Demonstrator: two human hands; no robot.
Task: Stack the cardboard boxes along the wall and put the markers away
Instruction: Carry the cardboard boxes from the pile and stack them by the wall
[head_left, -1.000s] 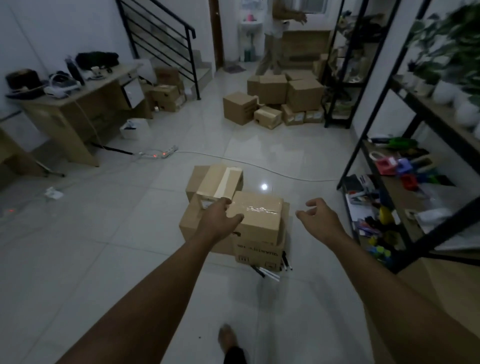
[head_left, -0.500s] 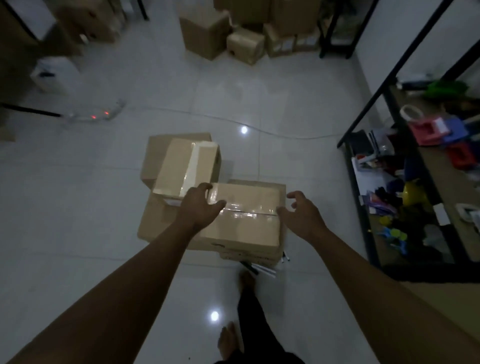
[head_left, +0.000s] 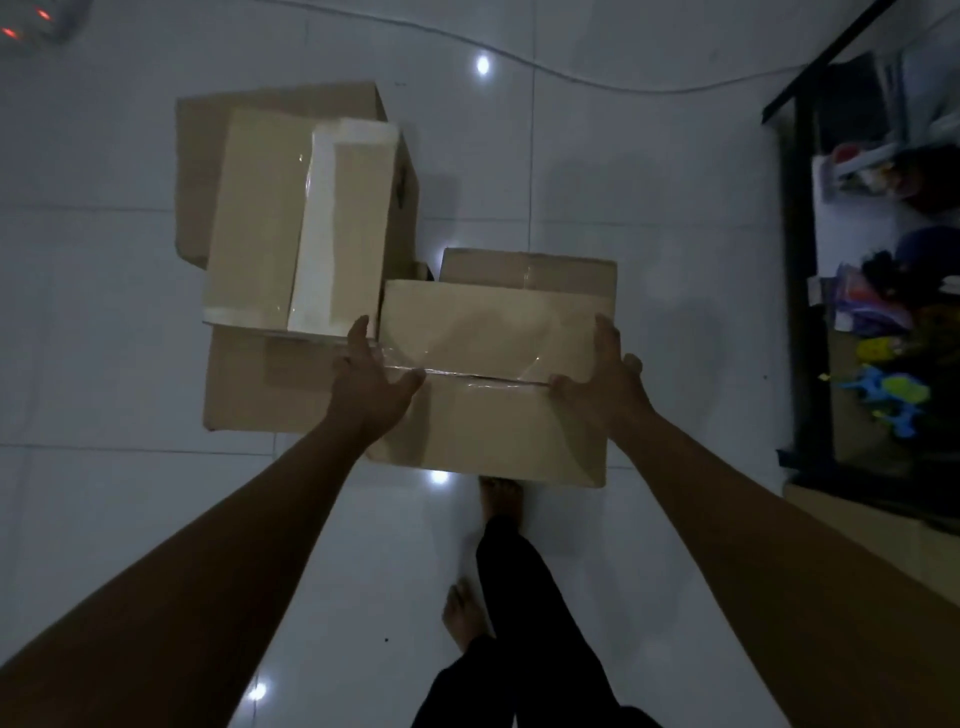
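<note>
Left hand: the left hand (head_left: 370, 387) clasps the left end of the taped box (head_left: 493, 384), thumb laid over the top by the tape seam, fingers down the side.
Right hand: the right hand (head_left: 605, 382) clasps the right end of the same box, thumb on top, fingers along the edge.
Taped box: at the centre of the view, clear tape across its lid, held between both hands; it sits over another box (head_left: 530, 273) whose far edge shows at 12 o'clock.
Neighbour boxes: at 10 o'clock, a box with a white tape strip (head_left: 306, 218) lies on top of larger cartons (head_left: 249, 379), just beside the left hand.
Floor: pale glossy tile floor (head_left: 649, 218); a cable (head_left: 571, 78) runs across at 12 o'clock.
Shelf: a dark shelf unit (head_left: 800, 291) at 3 o'clock holds coloured items, too dim to tell.
Feet: bare feet (head_left: 465, 618) at 6 o'clock.
</note>
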